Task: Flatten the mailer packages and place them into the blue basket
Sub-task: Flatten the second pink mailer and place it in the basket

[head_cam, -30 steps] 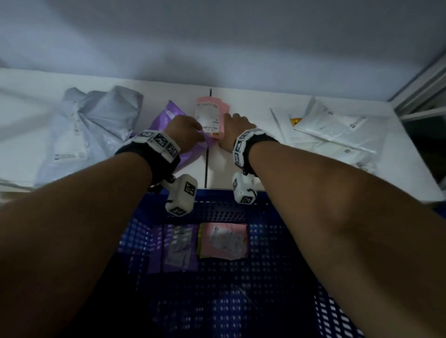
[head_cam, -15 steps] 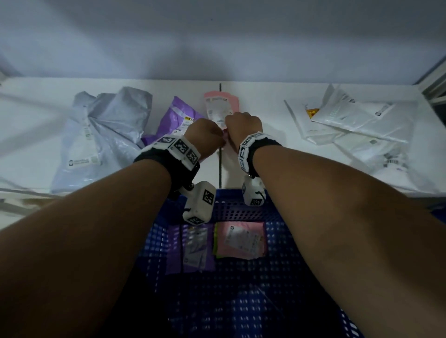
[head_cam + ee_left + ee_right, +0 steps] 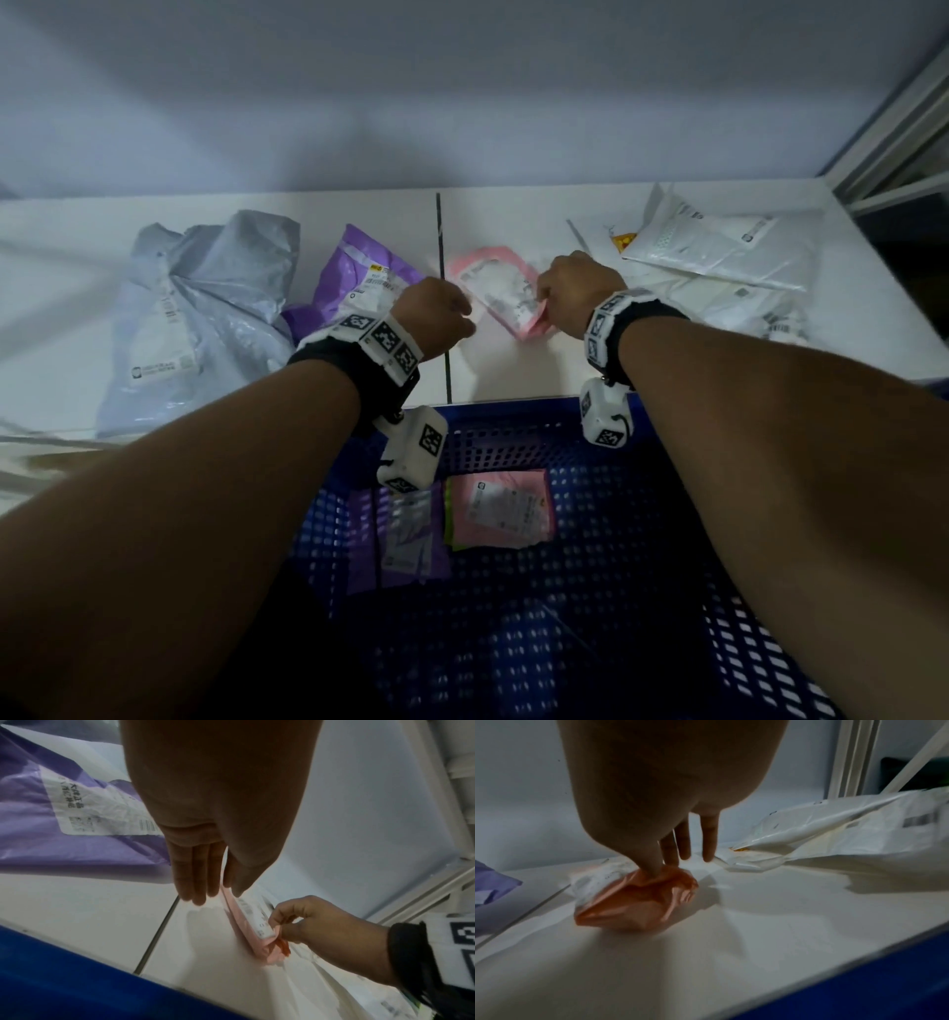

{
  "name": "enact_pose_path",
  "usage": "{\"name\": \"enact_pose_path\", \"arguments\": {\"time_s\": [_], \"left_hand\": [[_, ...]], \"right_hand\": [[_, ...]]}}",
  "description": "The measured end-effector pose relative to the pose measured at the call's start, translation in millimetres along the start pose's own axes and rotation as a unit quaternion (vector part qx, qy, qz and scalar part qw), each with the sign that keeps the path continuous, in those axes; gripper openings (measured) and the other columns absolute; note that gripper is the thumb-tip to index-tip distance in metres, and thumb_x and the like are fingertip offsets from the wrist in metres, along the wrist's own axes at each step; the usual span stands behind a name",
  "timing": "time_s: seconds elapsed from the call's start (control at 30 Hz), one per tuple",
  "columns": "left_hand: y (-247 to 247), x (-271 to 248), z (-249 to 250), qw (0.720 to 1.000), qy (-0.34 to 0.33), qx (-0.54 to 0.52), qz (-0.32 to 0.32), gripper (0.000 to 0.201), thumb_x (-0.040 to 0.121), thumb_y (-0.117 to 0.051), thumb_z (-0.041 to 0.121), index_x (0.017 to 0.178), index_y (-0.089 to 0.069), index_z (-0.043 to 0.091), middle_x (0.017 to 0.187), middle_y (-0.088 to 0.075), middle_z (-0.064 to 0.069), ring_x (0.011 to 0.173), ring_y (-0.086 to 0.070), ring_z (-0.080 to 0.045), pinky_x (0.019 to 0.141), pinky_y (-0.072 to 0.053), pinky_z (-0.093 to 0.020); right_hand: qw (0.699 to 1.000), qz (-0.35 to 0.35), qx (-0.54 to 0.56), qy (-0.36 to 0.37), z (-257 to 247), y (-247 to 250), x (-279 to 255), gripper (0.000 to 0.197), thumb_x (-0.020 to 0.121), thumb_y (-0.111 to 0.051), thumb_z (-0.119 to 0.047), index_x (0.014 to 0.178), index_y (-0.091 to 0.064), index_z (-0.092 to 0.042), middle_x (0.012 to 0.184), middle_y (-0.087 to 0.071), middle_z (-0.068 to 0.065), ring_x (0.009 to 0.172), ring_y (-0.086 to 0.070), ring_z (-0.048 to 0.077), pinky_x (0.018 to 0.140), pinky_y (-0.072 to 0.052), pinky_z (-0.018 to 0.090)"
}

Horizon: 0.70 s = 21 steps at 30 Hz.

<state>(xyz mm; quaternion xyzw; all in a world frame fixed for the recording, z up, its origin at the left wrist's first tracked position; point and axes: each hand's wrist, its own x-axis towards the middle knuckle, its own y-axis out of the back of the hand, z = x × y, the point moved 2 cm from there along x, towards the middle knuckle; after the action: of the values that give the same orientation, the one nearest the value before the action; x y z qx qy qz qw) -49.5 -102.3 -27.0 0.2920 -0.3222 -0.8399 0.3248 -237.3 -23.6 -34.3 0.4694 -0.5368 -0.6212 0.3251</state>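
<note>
A small pink mailer (image 3: 500, 290) with a white label lies slanted on the white table, just right of the table's dark seam. My left hand (image 3: 459, 318) pinches its left edge between thumb and straight fingers (image 3: 195, 882). At the near right corner, my right hand (image 3: 552, 303) pinches the crumpled pink mailer (image 3: 634, 902) with thumb and forefinger. The blue basket (image 3: 513, 431) stands against the table's front edge below my wrists. A flat pink mailer (image 3: 500, 509) and a purple mailer (image 3: 405, 534) lie on the basket's floor.
A large crumpled grey mailer (image 3: 200, 308) lies on the table at the left, with a purple mailer (image 3: 354, 277) beside my left hand. Several white mailers (image 3: 719, 252) are piled at the right. A wall backs the table; a metal frame (image 3: 893, 133) stands at the far right.
My hands have drawn apart, the right one going rightward. The pink mailer has turned from upright on the seam to slanted, stretched between both hands to the right of the seam.
</note>
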Motion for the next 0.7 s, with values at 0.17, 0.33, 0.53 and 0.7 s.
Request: {"name": "enact_pose_path", "arguments": {"time_s": [0.17, 0.33, 0.53, 0.7], "left_hand": [[-16, -13, 3, 0.988, 0.068, -0.06, -0.124, 0.023, 0.095, -0.064, 0.013, 0.098, -0.067, -0.01, 0.085, -0.072, -0.017, 0.064, -0.069, -0.027, 0.052, -0.058, -0.031], [-21, -17, 2, 0.973, 0.15, -0.13, -0.121, 0.039, 0.1, -0.058, 0.031, 0.1, -0.063, -0.008, 0.087, -0.07, -0.016, 0.065, -0.069, -0.029, 0.072, -0.061, -0.043], [-20, -18, -13, 0.953, 0.207, -0.199, -0.092, 0.038, 0.102, -0.051, 0.036, 0.111, -0.061, 0.0, 0.103, -0.068, -0.02, 0.08, -0.067, -0.032, 0.087, -0.057, -0.044], [-14, -16, -20, 0.961, 0.184, -0.197, -0.067, 0.027, 0.097, -0.059, 0.008, 0.117, -0.062, -0.01, 0.09, -0.064, -0.019, 0.071, -0.066, -0.032, 0.089, -0.057, -0.051]], "right_hand": [[0.989, -0.147, -0.019, -0.028, -17, -10, -26, 0.043, 0.099, -0.052, -0.033, 0.134, -0.057, -0.008, 0.137, -0.057, 0.014, 0.123, -0.056, 0.031, 0.095, -0.045, 0.034], [0.975, -0.132, 0.171, -0.053, -59, -11, -36, 0.048, 0.104, -0.039, -0.041, 0.084, -0.068, -0.008, 0.08, -0.072, 0.007, 0.071, -0.065, 0.019, 0.068, -0.051, 0.024], [0.954, -0.147, 0.259, -0.023, -93, -6, -32, 0.024, 0.096, -0.053, -0.014, 0.079, -0.067, -0.008, 0.074, -0.07, 0.007, 0.057, -0.07, 0.013, 0.054, -0.058, 0.025], [0.98, 0.023, 0.191, -0.05, -64, 16, -31, 0.022, 0.092, -0.049, -0.02, 0.092, -0.067, -0.007, 0.095, -0.067, 0.01, 0.089, -0.065, 0.026, 0.07, -0.048, 0.029]]}}
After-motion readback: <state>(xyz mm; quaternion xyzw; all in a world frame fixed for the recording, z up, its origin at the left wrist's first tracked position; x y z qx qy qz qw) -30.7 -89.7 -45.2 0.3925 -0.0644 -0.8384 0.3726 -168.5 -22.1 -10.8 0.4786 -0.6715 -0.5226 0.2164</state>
